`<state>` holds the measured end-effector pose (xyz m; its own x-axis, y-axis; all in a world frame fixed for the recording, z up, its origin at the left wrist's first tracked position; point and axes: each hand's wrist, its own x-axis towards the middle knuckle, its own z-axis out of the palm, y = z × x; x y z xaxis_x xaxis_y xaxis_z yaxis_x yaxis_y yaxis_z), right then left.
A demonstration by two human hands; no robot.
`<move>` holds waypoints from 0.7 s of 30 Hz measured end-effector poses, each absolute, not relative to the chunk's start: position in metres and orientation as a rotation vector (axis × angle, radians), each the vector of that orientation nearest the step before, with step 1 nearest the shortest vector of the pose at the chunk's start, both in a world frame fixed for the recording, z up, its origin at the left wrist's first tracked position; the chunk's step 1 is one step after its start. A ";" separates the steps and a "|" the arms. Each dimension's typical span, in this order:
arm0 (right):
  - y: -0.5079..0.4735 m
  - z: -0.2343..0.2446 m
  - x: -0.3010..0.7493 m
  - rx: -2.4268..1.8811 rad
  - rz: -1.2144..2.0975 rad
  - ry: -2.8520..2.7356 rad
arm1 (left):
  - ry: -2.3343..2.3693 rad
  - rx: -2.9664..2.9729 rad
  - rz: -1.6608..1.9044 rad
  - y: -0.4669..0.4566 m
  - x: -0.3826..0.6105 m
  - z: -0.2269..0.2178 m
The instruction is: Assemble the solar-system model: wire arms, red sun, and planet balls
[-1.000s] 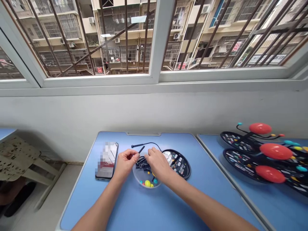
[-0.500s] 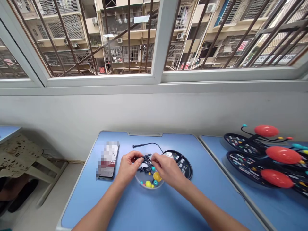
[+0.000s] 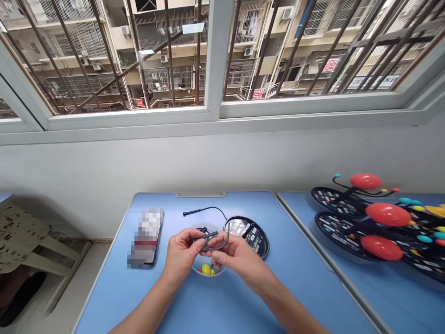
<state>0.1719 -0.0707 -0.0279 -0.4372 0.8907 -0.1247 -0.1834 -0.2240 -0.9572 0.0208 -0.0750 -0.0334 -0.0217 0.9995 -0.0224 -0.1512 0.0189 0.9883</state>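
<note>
My left hand (image 3: 182, 253) and my right hand (image 3: 231, 250) meet above a clear bowl (image 3: 207, 269) of small coloured balls and black parts on the blue table (image 3: 215, 306). Both pinch a thin curved black rod (image 3: 217, 241): the left fingers hold its straight end, the right fingers hold the bend. A black round base disc (image 3: 248, 234) with printed labels lies just right of the bowl. Another black curved rod (image 3: 203, 211) lies on the table behind the bowl.
A phone (image 3: 146, 237) lies left of the bowl. Three finished models with red balls (image 3: 387, 214) on black discs stand on the neighbouring table at right. A worn stool (image 3: 21, 236) sits at far left. A grey wall and barred window rise behind.
Both hands lifted out of the bowl and drew nearer to me, now holding a curved black rod between them. The view swung slightly right.
</note>
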 end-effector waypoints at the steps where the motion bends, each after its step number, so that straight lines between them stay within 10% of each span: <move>1: -0.070 -0.030 0.171 -0.942 1.736 -1.224 | 1.127 1.084 1.278 -0.075 0.021 -0.034; 21: -0.068 -0.027 0.203 -1.078 1.306 -1.123 | 1.218 1.404 1.301 -0.074 0.016 -0.034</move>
